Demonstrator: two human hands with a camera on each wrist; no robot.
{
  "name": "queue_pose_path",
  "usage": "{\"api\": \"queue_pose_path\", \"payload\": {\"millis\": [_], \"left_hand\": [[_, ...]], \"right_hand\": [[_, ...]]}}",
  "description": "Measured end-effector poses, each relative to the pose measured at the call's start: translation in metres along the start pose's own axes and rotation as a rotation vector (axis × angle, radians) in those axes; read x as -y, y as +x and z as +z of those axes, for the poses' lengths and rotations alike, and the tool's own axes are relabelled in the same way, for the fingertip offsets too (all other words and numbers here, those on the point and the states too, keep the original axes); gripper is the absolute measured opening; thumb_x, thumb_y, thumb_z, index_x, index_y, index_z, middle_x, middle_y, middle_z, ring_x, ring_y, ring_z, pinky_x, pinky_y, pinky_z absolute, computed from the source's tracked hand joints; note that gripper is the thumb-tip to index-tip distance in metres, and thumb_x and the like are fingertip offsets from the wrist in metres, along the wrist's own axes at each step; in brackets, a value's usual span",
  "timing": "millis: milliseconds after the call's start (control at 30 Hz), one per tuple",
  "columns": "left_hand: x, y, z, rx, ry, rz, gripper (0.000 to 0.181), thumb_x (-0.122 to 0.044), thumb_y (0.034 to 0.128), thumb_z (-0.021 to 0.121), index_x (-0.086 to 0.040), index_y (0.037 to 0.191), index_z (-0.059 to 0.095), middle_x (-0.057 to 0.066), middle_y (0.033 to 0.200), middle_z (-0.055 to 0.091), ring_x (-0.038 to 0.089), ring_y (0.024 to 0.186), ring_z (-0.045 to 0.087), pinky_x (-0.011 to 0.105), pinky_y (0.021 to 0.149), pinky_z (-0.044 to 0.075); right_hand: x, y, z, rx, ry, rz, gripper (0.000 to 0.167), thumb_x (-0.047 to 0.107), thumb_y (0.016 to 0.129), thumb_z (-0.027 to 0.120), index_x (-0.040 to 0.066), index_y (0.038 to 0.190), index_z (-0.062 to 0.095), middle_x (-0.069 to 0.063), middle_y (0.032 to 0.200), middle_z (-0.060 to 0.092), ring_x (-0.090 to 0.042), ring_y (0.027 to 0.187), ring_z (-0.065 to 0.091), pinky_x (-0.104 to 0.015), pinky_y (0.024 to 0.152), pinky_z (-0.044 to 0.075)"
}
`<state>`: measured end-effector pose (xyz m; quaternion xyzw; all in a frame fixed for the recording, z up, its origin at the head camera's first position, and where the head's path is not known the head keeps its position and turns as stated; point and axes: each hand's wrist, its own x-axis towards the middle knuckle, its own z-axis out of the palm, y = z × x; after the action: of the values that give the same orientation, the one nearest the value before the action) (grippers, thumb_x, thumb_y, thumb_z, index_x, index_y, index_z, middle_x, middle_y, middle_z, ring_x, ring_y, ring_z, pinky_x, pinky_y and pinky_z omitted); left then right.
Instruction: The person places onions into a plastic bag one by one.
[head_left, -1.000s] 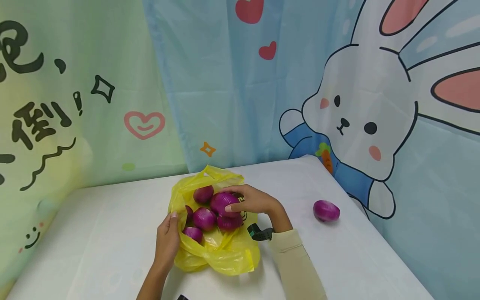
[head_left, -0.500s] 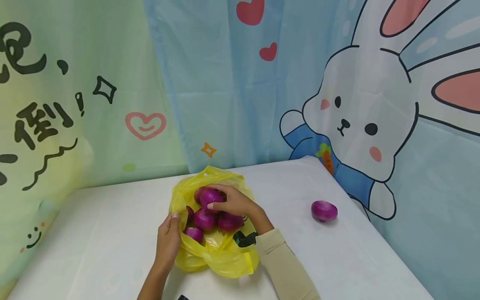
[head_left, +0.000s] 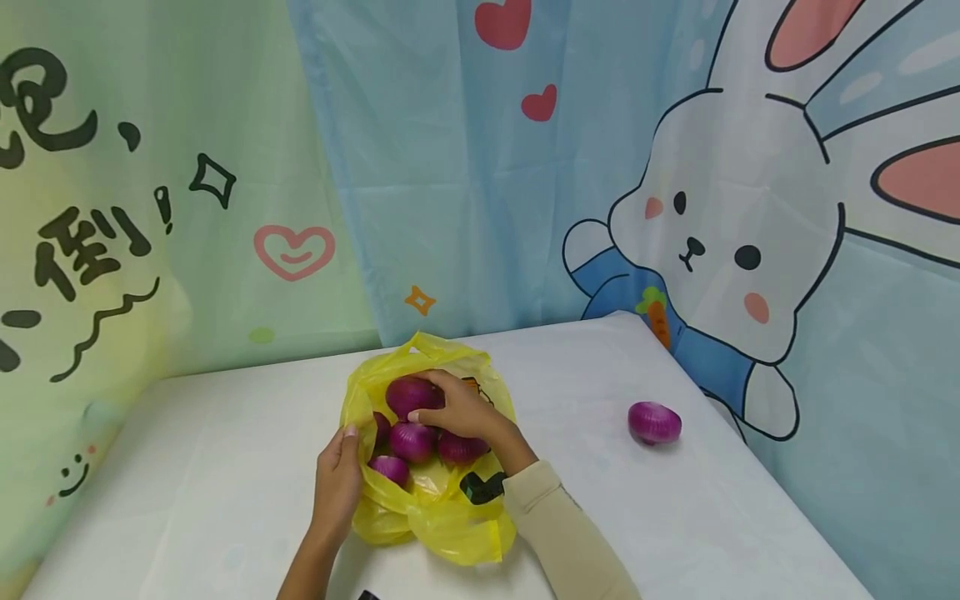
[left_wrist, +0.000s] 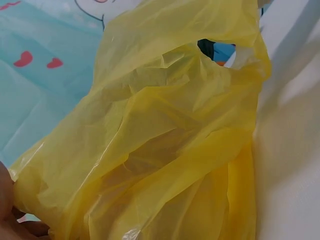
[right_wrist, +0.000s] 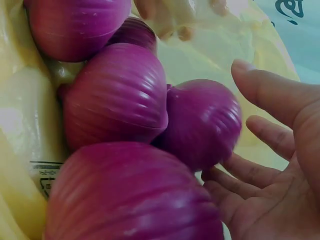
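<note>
A yellow plastic bag (head_left: pixel 442 537) lies on the white table with its mouth spread, and several purple onions sit inside. My left hand (head_left: pixel 337 479) pinches the bag's left rim between thumb and fingers; the left wrist view shows mostly crinkled yellow plastic (left_wrist: pixel 160 135). Reaching into the bag, my right hand (head_left: pixel 471 414) is at the rearmost onion (head_left: pixel 407 395). In the right wrist view its fingers (right_wrist: pixel 250 170) touch or nearly touch that onion (right_wrist: pixel 205 122) from behind, while the thumb stands apart from it. Other onions (right_wrist: pixel 117 95) crowd beside it.
A single purple onion (head_left: pixel 655 422) lies on the white table (head_left: pixel 592 508) to the right of the bag. Behind the table hangs a printed curtain (head_left: pixel 450 167) with a rabbit and hearts. A dark device (head_left: pixel 482 488) sits on the right wrist.
My right hand has carried an onion leftward and back within the bag, and its thumb now stands off it. The left hand keeps its grip on the bag's rim.
</note>
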<state>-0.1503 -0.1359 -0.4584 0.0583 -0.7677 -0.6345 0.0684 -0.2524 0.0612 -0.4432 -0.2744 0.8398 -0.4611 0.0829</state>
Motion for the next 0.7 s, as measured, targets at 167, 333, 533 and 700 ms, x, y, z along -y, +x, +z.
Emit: {"api": "queue_pose_path", "payload": {"millis": [167,333,533,700], "left_hand": [[0.001,0.000,0.000,0.011,-0.004,0.006,0.052,-0.040,0.1069,0.028,-0.003,0.139,0.048,0.015,0.139,0.049,0.024,0.128,0.042,0.041,0.109,0.032],[0.002,0.001,0.000,0.016,0.000,0.019,0.052,-0.039,0.1071,0.028,-0.002,0.139,0.047,0.015,0.142,0.047,0.024,0.132,0.038,0.043,0.110,0.029],[0.001,-0.001,0.000,0.007,-0.008,0.007,0.051,-0.037,0.1073,0.028,-0.002,0.138,0.049,0.015,0.138,0.049,0.023,0.128,0.041,0.042,0.109,0.031],[-0.001,-0.002,0.001,0.015,-0.019,0.010,0.051,-0.036,0.1076,0.027,-0.002,0.140,0.047,0.016,0.139,0.049,0.023,0.129,0.041,0.040,0.109,0.030]], "right_hand": [[-0.004,-0.003,-0.001,0.015,0.024,-0.054,0.059,0.025,0.092,0.069,0.005,0.142,0.046,-0.013,0.138,0.051,-0.031,0.127,0.046,-0.047,0.105,0.037],[-0.005,-0.007,-0.003,0.018,0.036,-0.070,0.058,0.021,0.093,0.068,0.004,0.143,0.046,-0.012,0.143,0.047,-0.029,0.133,0.040,-0.046,0.109,0.032],[-0.003,-0.013,-0.007,0.035,0.086,-0.117,0.055,0.017,0.093,0.068,0.002,0.141,0.047,-0.015,0.141,0.048,-0.031,0.133,0.041,-0.045,0.109,0.033],[0.005,-0.023,-0.015,0.042,0.063,-0.123,0.050,0.018,0.093,0.067,0.006,0.139,0.052,-0.012,0.139,0.051,-0.034,0.130,0.044,-0.048,0.106,0.035]]}}
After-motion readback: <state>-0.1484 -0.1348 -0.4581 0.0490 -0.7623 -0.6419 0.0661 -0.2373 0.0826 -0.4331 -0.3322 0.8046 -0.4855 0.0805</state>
